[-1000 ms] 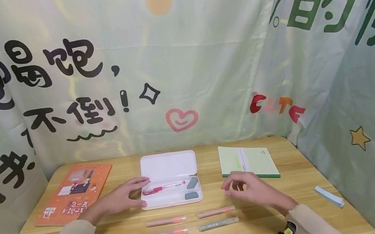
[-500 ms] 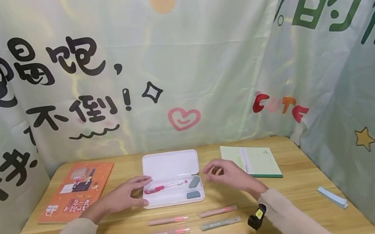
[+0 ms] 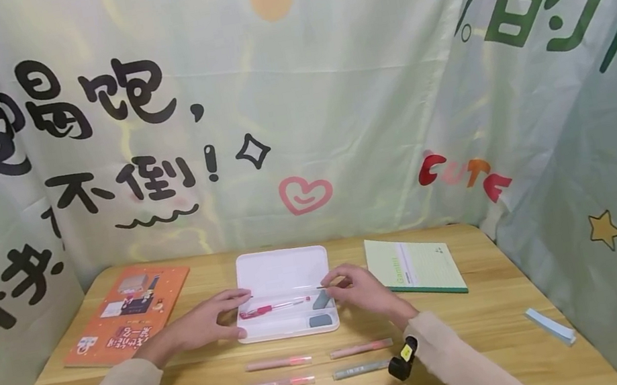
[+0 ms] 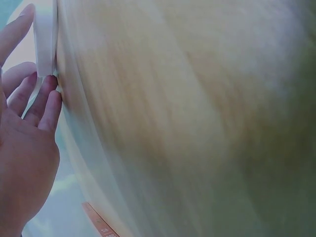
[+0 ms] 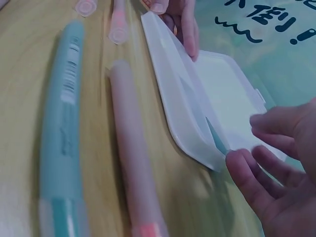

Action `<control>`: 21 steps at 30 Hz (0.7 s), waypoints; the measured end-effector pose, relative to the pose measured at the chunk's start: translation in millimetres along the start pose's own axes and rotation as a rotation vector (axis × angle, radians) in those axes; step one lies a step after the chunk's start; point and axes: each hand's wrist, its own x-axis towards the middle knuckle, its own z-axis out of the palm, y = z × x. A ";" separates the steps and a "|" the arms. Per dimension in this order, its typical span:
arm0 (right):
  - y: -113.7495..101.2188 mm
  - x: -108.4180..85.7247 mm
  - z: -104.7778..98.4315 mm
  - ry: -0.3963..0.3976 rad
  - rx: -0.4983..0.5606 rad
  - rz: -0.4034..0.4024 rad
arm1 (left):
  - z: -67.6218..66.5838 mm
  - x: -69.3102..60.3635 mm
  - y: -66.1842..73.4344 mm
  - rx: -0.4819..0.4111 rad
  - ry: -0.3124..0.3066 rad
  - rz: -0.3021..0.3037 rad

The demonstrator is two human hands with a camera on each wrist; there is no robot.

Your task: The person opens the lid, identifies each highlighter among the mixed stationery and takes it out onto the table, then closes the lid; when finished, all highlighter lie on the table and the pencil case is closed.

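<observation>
A white pencil case (image 3: pixel 282 268) lies open on the table, lid tilted back. Inside are a red pen (image 3: pixel 265 309) and two grey-blue erasers (image 3: pixel 320 320), one slanted behind the other. My left hand (image 3: pixel 199 325) grips the case's left end, thumb at the front corner and fingers near the hinge. At the right end, my right hand (image 3: pixel 361 289) reaches over the rim beside the slanted eraser, partly covering it. In the right wrist view, the fingertips (image 5: pixel 237 159) are by the case edge, with a gap between them; whether they touch it, I cannot tell.
Several capped markers (image 3: pixel 278 364), pinkish and grey-green, lie in two columns before the case. An orange booklet (image 3: pixel 126 311) is at left, a green notebook (image 3: pixel 419 266) at right. A light-blue strip (image 3: pixel 551 326) lies near the table's right edge. Printed curtains hang behind.
My right hand has moved left from in front of the green notebook to the pencil case's right end. My left hand stays at the left end. The head view has shifted slightly.
</observation>
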 end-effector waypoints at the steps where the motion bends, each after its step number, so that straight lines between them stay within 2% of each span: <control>1: -0.6 0.3 2.1 0.021 -0.002 0.010 | -0.3 -0.3 -0.1 -0.006 0.000 -0.003; 7: -3.6 2.7 12.4 0.152 0.000 0.064 | -0.7 0.0 -0.2 -0.004 -0.002 0.007; 11: -3.4 5.4 16.8 0.196 0.025 0.086 | -0.2 -0.1 0.8 -0.003 -0.001 0.026; 15: -2.2 7.3 18.2 0.189 0.063 0.107 | 0.4 -0.6 2.2 -0.009 -0.001 0.021; 21: -2.6 9.5 16.6 0.111 0.114 0.137 | 0.4 -1.5 3.6 -0.003 0.001 -0.014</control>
